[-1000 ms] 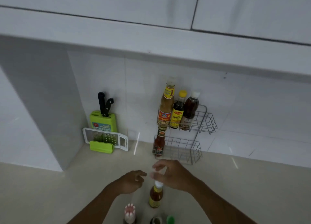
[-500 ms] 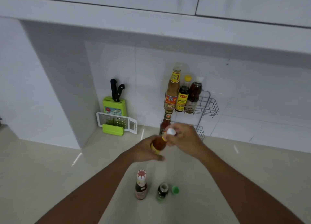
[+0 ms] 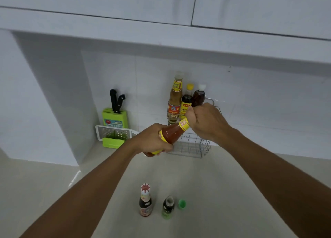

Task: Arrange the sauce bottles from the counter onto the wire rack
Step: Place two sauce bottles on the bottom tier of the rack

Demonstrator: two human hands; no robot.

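Both hands hold one chili bottle [image 3: 171, 134] tilted above the counter [image 3: 223, 193], in front of the wire rack [image 3: 194, 146]. The left hand [image 3: 152, 141] grasps its lower body, over a yellow label; the right hand [image 3: 206, 121] is clenched around its neck and cap, just above a yellow neck band. The bottle is clear with orange-red sauce inside; its print is too blurred to read.

The rack is thin grey wire in two tiers, standing at the back edge of the counter against the white tiled wall. Its top tier carries three bottles: a tall one [image 3: 175, 98] with tan sauce and a red and yellow label, a dark one [image 3: 186, 101] with a yellow cap and yellow label, and a brown one [image 3: 198, 96] with a white cap. Their writing cannot be made out.

Near the front edge of the smooth beige counter stand a dark bottle [image 3: 145, 203] with a red and white cap and an uncapped green bottle [image 3: 168, 209], a green cap [image 3: 182, 203] just beside it.

At the back left corner sit a green knife block [image 3: 114, 117] with two black handles and a white grater [image 3: 114, 133]
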